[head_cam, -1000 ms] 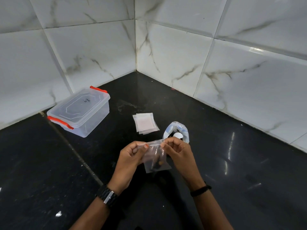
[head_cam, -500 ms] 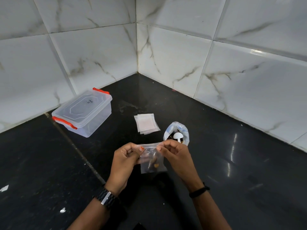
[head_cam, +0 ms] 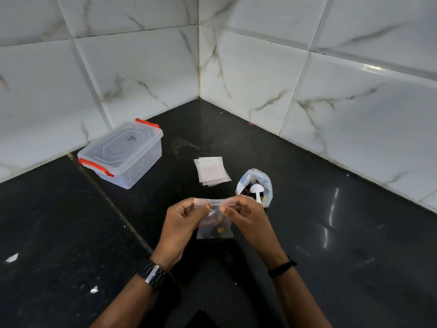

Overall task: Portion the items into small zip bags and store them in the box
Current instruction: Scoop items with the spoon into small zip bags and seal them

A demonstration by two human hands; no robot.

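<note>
Zip bag (head_cam: pixel 214 223) with dark bits is pinched at its top strip by left hand (head_cam: pixel 183 221) and right hand (head_cam: pixel 246 216), held above counter (head_cam: pixel 331 256). Lidded box (head_cam: pixel 123 152) is set well apart, far left.

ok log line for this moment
hands: left and right pinch zip bag top | box: lidded | step: sealing

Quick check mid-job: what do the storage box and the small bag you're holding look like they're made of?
Storage box: looks like clear, semi-glossy rigid plastic; the counter shows through its walls, and the clips are red-orange. Small zip bag: thin, soft transparent film, probably polythene; it crinkles, and the dark and orange pieces inside are visible. Left hand and right hand pinch its top strip.
</note>
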